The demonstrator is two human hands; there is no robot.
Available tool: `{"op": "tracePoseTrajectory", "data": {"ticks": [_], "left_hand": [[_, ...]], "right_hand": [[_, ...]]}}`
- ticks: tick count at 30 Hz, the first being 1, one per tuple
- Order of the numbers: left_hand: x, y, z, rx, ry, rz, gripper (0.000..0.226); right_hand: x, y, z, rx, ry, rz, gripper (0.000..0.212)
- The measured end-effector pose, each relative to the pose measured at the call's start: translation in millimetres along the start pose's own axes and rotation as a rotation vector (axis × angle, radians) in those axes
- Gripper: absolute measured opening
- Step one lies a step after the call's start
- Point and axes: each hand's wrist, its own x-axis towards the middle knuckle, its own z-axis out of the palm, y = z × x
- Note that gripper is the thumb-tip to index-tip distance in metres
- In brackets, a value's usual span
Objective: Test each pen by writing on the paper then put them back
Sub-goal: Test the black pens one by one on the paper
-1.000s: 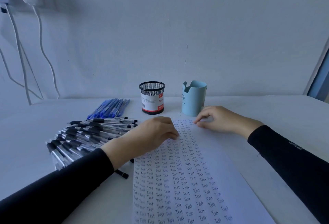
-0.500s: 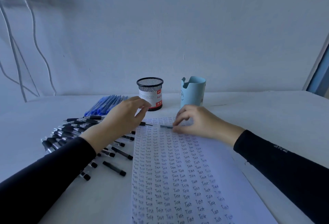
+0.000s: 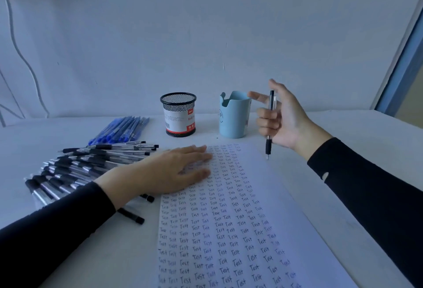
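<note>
My right hand holds a black pen upright, tip down, just above the top right corner of the paper. Its middle fingers curl round the barrel while the index finger sticks out toward the blue cup. The paper is covered with rows of the written word "Test". My left hand rests flat, fingers straight, on the paper's top left part. A fanned pile of black pens lies left of it, and a bunch of blue pens lies behind that pile.
A black mesh pen holder with a red and white label and a light blue cup stand behind the paper on the white table. Loose black pen caps lie near my left forearm. White cables hang down the wall at far left.
My right hand lifted a black pen off the paper and raised it upright beside the blue cup. My left hand came back from the pens and now lies flat on the paper.
</note>
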Motion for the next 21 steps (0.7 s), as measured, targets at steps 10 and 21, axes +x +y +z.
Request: {"op": "tracePoseTrajectory", "data": {"ticks": [10,21], "left_hand": [[-3.7,3.6,-4.3,0.025,-0.054,-0.045,0.069],[-14.2,19.3,-16.3,0.068,-0.107,-0.148,0.068]], "right_hand": [[2.0,0.0,2.5,0.095,0.065,-0.08,0.029],[5.2,3.5,-3.3,0.032,-0.13,0.044,0.071]]}}
